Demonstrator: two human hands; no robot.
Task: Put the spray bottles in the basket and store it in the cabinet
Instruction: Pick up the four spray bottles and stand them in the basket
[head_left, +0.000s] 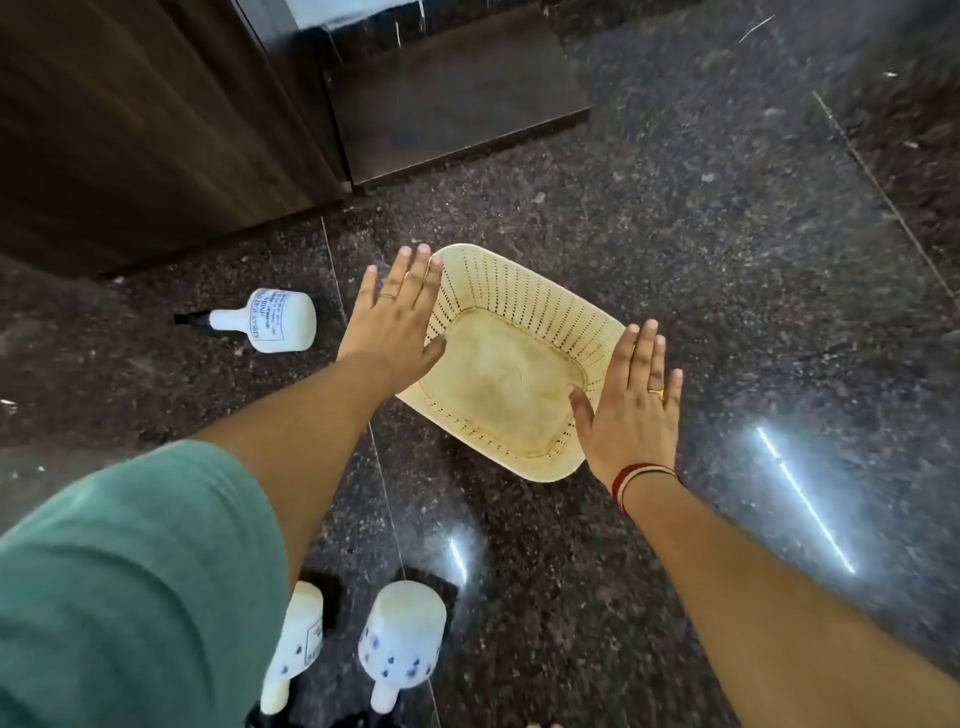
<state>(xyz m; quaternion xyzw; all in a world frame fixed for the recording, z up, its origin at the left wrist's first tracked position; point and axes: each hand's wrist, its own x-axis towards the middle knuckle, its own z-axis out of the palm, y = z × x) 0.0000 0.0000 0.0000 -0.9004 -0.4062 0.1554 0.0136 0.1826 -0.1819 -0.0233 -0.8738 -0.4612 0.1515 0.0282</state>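
The cream basket sits empty on the dark polished floor, and everything else is placed from it. The left hand is flat at the basket's left rim, fingers straight and spread, holding nothing; whether the palm touches the rim cannot be told. The right hand is flat at the right rim, fingers extended and close together, also holding nothing. 1 white spray bottle lies on its side left of the basket. 2 more bottles lie nearer the person. The cabinet stands beyond the basket, to its left.
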